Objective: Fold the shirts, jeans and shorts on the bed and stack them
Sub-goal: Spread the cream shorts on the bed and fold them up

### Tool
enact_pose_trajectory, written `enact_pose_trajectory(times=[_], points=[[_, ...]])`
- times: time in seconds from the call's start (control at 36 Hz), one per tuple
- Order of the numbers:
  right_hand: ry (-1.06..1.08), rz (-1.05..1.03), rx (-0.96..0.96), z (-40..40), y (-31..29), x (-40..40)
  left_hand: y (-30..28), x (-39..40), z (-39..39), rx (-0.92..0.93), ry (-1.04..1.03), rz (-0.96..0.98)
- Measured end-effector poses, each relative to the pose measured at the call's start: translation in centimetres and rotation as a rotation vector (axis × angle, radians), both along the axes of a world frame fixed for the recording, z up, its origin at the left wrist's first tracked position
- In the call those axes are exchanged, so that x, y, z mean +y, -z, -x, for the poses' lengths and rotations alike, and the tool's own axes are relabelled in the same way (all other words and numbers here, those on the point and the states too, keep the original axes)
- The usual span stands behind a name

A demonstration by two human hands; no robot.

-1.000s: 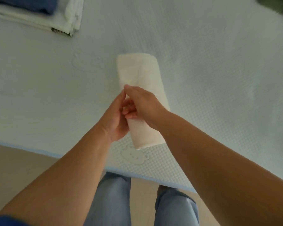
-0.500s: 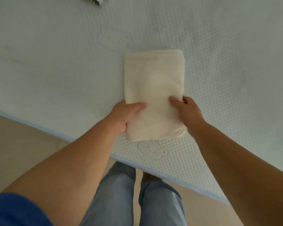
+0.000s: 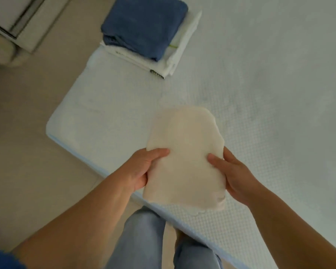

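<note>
Cream cloth, a folded garment (image 3: 184, 158), is held at centre frame above the bed (image 3: 260, 94), apparently clear of it. It is gripped at its near sides by the left hand (image 3: 142, 169) and the right hand (image 3: 233, 171), each closed around an edge with the thumb on top, presumably so the fold is kept flat while carried. The stack (image 3: 149, 35), blue on white, lies at upper centre-left, well apart, and is judged the destination.
</note>
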State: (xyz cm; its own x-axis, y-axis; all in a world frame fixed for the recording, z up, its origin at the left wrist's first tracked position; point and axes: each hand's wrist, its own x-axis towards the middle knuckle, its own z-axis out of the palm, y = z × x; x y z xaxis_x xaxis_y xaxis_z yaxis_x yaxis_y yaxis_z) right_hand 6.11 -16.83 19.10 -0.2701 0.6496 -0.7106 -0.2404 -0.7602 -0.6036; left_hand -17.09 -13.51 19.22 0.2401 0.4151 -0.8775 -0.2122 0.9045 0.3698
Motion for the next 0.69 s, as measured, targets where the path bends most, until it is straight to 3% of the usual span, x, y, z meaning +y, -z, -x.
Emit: enact_pose_trajectory(times=[0.08, 0.31, 0.56, 0.69], points=[[0.056, -0.057, -0.018, 2.0, -1.4, 2.0, -1.4, 1.6, 1.9, -0.036, -0.013, -0.022], [0.158, -0.32, -0.377, 9.8, -2.9, 10.7, -3.6, 10.2, 8.6, 0.004, -0.058, -0.244], [0.375, -0.528, -0.458, 17.4, -4.7, 26.3, -6.4, 30.8, 14.5, 0.064, 0.132, -0.62], [0.513, -0.523, -0.501, 19.3, -3.3, 35.4, -5.8, 41.2, 15.1, 0.074, 0.159, -0.744]])
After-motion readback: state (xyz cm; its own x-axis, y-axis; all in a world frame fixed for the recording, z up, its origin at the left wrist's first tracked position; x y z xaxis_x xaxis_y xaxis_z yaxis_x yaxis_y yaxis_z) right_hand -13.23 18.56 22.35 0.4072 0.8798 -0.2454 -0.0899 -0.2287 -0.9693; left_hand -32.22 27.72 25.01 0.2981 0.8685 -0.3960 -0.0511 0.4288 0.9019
